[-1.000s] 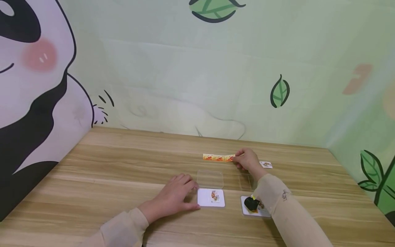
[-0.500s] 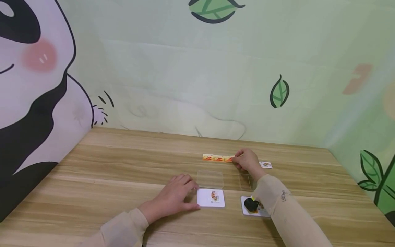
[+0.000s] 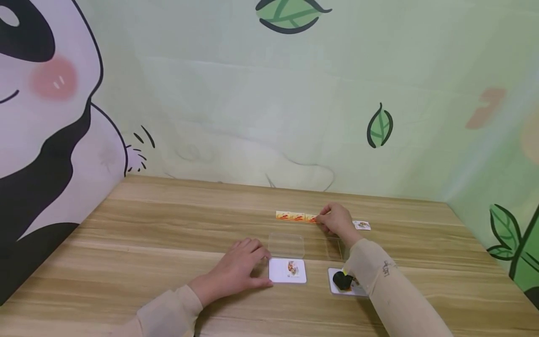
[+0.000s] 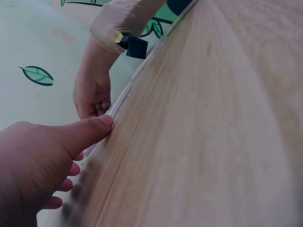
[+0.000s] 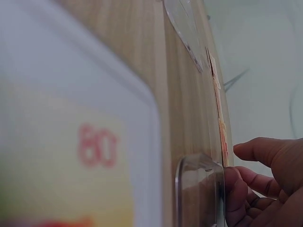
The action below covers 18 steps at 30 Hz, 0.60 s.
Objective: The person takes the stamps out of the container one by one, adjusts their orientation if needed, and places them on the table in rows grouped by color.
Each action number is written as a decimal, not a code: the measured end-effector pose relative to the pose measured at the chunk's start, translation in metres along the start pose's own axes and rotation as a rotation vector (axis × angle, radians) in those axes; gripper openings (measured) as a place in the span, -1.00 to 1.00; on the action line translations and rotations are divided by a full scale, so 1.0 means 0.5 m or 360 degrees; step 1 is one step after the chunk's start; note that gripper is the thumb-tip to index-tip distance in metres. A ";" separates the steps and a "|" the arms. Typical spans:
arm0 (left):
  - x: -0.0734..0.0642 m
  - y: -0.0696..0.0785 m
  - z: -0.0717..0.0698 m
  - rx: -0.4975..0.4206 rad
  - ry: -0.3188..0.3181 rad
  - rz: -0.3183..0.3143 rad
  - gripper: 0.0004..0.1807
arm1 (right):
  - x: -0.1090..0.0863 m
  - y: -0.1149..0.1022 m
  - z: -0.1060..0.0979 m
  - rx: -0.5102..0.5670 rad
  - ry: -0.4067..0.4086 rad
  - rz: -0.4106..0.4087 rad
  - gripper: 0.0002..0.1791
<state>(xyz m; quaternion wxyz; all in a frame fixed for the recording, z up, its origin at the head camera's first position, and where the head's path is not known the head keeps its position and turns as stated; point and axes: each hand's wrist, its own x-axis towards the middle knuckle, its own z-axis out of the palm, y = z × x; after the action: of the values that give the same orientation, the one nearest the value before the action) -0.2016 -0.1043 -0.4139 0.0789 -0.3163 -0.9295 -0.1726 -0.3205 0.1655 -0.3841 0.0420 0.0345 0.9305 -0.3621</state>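
My left hand (image 3: 237,267) lies beside a white card (image 3: 278,270) with a small printed picture. Its thumb and index finger touch the card's two left corners; the left wrist view shows the thumb (image 4: 97,127) straight against a pale edge. Farther back, small yellow-and-orange cards (image 3: 290,216) lie side by side in a row. At the right end of that row, my right hand (image 3: 337,220) bends its fingers over the last card, partly hiding it. In the right wrist view the thumb and fingers (image 5: 255,149) are close around that card's end.
Two clear plastic cases (image 3: 286,245) (image 5: 199,189) stand between the row and the white cards. Another white card (image 3: 334,288) lies under the right cuff, behind a black wrist camera (image 3: 342,281). A small picture card (image 3: 362,225) is right of the right hand. A painted wall rises behind.
Both hands and the cards keep their places. The whole view has shifted very slightly.
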 end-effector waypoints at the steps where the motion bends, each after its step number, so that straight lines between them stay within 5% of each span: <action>1: 0.000 0.000 0.000 -0.0002 0.0001 -0.0001 -0.44 | 0.000 0.000 0.000 -0.0005 0.0001 -0.0001 -0.79; 18: 0.001 0.002 0.002 -0.0013 0.0011 0.0008 -0.45 | -0.025 -0.011 -0.033 -0.0001 -0.0035 -0.0127 -0.75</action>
<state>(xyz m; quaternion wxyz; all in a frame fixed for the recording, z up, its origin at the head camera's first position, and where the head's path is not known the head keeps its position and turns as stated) -0.2015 -0.1028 -0.4143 0.0812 -0.3182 -0.9278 -0.1772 -0.3097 0.1721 -0.3670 0.0377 -0.0066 0.9308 -0.3635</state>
